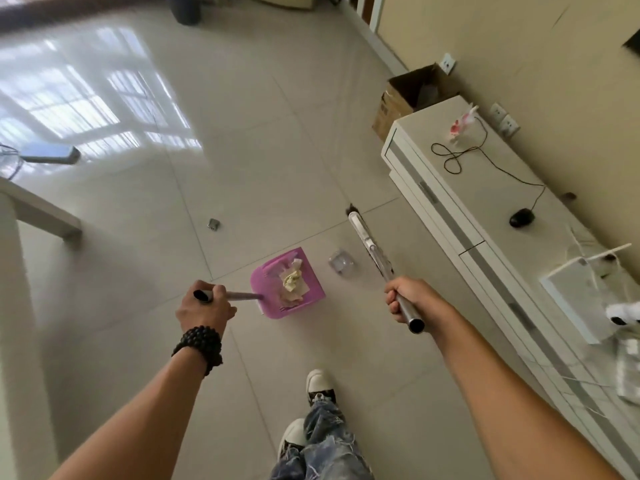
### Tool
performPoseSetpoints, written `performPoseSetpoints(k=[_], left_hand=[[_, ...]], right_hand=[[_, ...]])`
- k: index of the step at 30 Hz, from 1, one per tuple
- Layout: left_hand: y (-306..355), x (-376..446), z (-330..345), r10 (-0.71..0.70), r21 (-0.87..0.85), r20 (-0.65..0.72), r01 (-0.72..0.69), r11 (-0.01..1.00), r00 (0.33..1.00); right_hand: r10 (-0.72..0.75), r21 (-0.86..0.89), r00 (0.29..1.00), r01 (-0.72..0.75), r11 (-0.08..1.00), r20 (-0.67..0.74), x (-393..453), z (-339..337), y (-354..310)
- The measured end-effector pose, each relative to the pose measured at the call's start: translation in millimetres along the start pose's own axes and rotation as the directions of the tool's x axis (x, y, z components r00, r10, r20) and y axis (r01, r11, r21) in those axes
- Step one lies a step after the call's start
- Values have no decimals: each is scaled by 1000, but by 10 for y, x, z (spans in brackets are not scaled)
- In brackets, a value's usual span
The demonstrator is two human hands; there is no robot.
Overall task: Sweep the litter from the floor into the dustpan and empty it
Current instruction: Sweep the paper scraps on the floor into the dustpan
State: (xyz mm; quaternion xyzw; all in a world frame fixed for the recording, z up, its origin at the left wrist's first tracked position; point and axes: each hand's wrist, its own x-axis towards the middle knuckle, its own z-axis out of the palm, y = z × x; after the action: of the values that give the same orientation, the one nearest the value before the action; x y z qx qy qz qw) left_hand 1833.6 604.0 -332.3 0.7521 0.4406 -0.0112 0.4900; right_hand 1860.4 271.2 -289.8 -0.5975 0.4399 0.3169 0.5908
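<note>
Glossy pale tiled floor mirrors a window. The left hand grips the handle of a pink plastic dustpan holding crumpled paper litter. The right hand clasps a metal broom pole. A clear plastic cup lies between dustpan and pole; a long white counter lines the wall.

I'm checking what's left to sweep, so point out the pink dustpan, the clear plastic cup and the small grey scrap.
pink dustpan (pixel 313 284), head view, bare right wall.
clear plastic cup (pixel 341 266), head view, middle of its body.
small grey scrap (pixel 214 224), head view, its centre.
</note>
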Motion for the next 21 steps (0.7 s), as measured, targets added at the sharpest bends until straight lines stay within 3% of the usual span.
performPoseSetpoints(k=[7,14,21], left_hand=[[-94,339,-15,-43,-12,-122,42,999,992],[-355,667,-417,-171,-119,-217,148,982,961],[-266,1133,-794,-131,38,-265,146,988,955]], right_hand=[[102,-88,994,-100,991,26,618,157,-294],[216,-121,970,-203,972,110,662,916,-130],[213,-161,970,-194,968,113,454,1621,100]])
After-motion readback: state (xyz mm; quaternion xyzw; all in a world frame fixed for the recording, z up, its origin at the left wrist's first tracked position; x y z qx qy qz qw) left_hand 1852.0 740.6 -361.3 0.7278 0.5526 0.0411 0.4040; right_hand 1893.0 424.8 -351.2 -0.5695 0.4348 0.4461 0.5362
